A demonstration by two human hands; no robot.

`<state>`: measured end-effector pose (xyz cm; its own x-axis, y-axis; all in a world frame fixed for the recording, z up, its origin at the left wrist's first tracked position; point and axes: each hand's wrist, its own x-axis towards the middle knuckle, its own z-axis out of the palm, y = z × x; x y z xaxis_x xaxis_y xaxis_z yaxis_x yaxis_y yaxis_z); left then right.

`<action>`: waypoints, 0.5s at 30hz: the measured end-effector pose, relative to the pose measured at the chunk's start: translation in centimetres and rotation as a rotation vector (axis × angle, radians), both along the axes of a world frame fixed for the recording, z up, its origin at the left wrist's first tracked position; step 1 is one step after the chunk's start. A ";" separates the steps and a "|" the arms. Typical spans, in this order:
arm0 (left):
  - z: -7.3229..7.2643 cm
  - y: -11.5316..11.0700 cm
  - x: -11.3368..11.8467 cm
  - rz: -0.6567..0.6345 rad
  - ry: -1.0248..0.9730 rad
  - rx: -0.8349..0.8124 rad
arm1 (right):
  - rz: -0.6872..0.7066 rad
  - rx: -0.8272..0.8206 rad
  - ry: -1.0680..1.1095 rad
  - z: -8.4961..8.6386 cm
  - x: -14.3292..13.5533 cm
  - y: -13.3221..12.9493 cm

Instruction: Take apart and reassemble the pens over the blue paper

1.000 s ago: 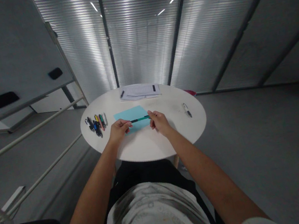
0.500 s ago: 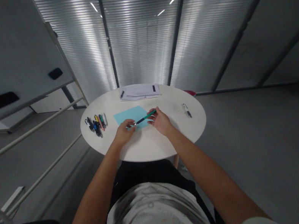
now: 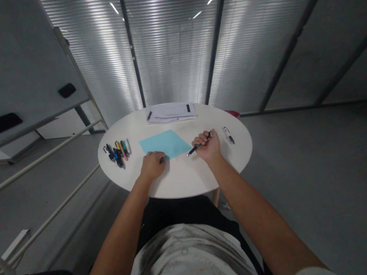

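My right hand is closed around a dark pen with a bit of green on it. The pen slants down to the left, its tip just off the right corner of a light blue sheet of paper. At the sheet's near left edge, my left hand is closed on a small dark piece that looks like a pen cap. Most of that piece is hidden by the fingers.
On the round white table, several pens and markers lie in a group at the left. A stack of papers sits at the far edge. To the right lies a white marker. A wheeled board stands at the left.
My hands have moved apart. The right hand has carried the pen to the right and turned it so its tip points down to the left; the left hand keeps a small dark piece.
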<state>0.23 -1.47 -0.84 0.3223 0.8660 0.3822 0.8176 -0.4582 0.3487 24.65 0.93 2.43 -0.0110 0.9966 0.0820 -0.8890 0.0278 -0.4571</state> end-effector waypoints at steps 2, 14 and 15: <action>0.0 0.0 0.0 0.000 -0.016 -0.009 | -0.004 0.007 0.022 -0.1 0.3 0.0; -0.1 0.0 0.0 -0.028 -0.163 -0.003 | -0.168 -0.022 -0.204 -0.2 0.9 0.4; -0.1 0.0 0.0 -0.031 -0.185 -0.012 | -0.172 -0.016 -0.195 -0.1 0.8 0.3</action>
